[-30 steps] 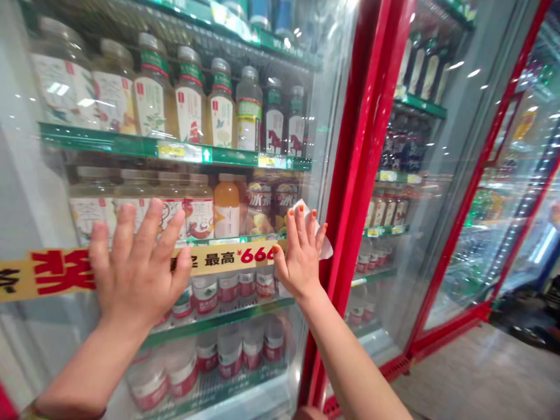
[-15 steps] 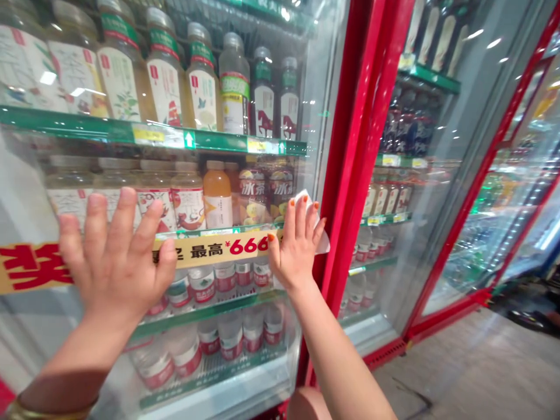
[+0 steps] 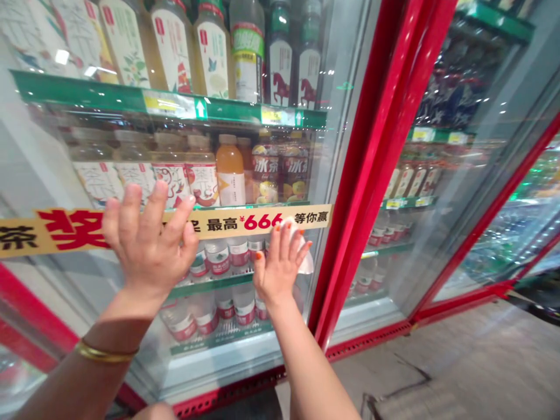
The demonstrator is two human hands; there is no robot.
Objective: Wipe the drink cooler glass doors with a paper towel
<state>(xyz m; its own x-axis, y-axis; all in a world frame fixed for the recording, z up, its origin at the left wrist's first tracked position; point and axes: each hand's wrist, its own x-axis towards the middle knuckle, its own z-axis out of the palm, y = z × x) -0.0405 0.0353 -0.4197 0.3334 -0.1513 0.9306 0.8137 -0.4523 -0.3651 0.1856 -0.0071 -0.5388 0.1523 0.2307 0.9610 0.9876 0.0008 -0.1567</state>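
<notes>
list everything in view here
glass cooler door: 1, clear, in front of the shelves
red door frame: 1, red, right of the glass
yellow banner strip: 1, yellow with red characters, across the glass
orange drink bottle: 1, orange, middle shelf
iced tea bottles: 2, brown and yellow, right of the orange bottle
horse-label bottles: 2, white and dark green, top shelf
second cooler door: 1, clear, red-framed, far right
floor: grey, lower right
white wipe: 1, white, under the right hand
left hand: 1, flat on the glass, gold bangle at the wrist
right hand: 1, orange nails, pressing the wipe to the glass
</notes>
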